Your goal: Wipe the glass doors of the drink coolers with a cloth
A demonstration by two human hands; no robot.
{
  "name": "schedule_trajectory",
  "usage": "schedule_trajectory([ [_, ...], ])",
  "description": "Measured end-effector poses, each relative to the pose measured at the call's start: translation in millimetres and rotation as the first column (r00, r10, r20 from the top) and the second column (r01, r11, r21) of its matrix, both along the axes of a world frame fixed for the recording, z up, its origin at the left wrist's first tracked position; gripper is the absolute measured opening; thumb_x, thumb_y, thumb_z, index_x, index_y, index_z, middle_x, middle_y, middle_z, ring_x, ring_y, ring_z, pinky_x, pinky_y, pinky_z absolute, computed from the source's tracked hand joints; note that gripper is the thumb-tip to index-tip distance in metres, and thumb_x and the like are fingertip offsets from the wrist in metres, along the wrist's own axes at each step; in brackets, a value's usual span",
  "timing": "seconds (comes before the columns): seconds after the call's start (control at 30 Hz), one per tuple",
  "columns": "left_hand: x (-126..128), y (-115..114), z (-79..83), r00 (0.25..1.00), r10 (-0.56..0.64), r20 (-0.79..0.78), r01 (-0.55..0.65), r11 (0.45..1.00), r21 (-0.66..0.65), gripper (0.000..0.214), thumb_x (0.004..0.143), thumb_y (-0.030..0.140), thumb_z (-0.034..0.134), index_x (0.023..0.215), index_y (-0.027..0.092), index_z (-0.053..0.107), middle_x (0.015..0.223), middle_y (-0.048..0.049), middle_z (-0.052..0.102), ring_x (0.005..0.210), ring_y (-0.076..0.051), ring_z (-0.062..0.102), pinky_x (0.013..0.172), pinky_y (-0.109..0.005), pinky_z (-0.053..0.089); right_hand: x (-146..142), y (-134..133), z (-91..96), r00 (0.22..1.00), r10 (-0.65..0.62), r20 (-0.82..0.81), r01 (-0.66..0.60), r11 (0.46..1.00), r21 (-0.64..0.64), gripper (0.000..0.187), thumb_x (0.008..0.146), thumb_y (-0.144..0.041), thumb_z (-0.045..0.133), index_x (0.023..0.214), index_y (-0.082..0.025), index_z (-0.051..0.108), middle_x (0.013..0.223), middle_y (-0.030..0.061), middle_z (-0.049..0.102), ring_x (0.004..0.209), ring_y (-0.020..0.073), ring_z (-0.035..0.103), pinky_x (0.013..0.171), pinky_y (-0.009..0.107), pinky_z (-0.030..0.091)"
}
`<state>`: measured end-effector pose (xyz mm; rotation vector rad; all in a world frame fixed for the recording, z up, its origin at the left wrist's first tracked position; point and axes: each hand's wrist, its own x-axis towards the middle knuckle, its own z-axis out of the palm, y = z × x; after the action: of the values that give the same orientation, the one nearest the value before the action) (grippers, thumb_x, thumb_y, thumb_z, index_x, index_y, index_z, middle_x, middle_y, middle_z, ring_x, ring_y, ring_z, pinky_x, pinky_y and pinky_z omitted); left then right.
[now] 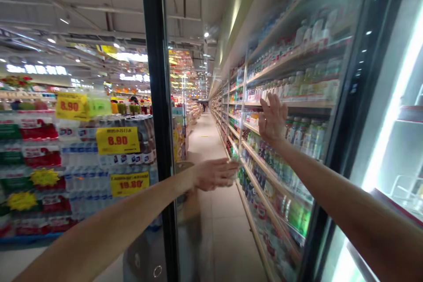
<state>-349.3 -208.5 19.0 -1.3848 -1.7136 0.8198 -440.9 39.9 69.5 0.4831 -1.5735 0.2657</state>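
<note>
A glass door (pixel 211 238) in a black frame (pixel 161 110) stands across my view, swung out from a lit cooler. My left hand (pixel 214 175) is stretched to the right in front of the glass, fingers extended close together and slightly blurred; I see nothing held in it. Higher up, my right hand (pixel 273 119) is raised with its fingers apart and holds nothing. Whether either hand touches the glass, I cannot tell. Beyond the right hand, shelves of bottles (pixel 302 134) show through or in the glass.
On the left are stacked packs of bottled drinks (pixel 86 176) with yellow price signs (pixel 118 140). An aisle floor (pixel 205 136) runs into the distance. At far right is the cooler's bright light strip (pixel 396 92), with a wire rack (pixel 405 187) beside it.
</note>
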Motion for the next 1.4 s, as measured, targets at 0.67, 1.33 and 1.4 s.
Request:
schedule_trajectory([
  [0.67,-14,43,90.5,0.957,0.276,-0.091,-0.142,0.719,0.68,0.049,0.088,0.026,0.04,0.135,0.015,0.035,0.148,-0.0121,0.03,0.141,-0.026,0.013,0.113,-0.05,0.017,-8,34,5.2,1.0,0.007,0.01,-0.009,0.953,0.303,0.048,0.09,-0.034,0.03,0.137,-0.025,0.039,0.147,0.006,0.035,0.139,0.0207,0.02,0.11,0.046,0.018],
  [1.33,-30,62,61.0,0.999,0.023,-0.046,-0.022,0.999,0.031,0.043,0.084,0.03,0.045,0.126,0.021,0.048,0.142,-0.0061,0.042,0.138,-0.021,0.026,0.114,-0.042,0.018,-22,49,-12.3,0.997,-0.078,-0.024,0.071,0.976,-0.206,0.055,0.089,-0.03,0.027,0.142,-0.019,0.03,0.146,0.0127,0.034,0.137,0.0234,0.026,0.108,0.048,0.021],
  [1.4,-27,58,88.1,0.989,0.099,-0.106,-0.064,0.954,0.291,0.046,0.086,0.031,0.044,0.13,0.02,0.044,0.143,-0.0091,0.04,0.138,-0.024,0.025,0.113,-0.047,0.018,-23,49,-13.0,0.996,-0.081,-0.027,0.073,0.975,-0.209,0.055,0.089,-0.03,0.028,0.143,-0.021,0.028,0.146,0.0122,0.034,0.137,0.0235,0.027,0.108,0.049,0.022],
])
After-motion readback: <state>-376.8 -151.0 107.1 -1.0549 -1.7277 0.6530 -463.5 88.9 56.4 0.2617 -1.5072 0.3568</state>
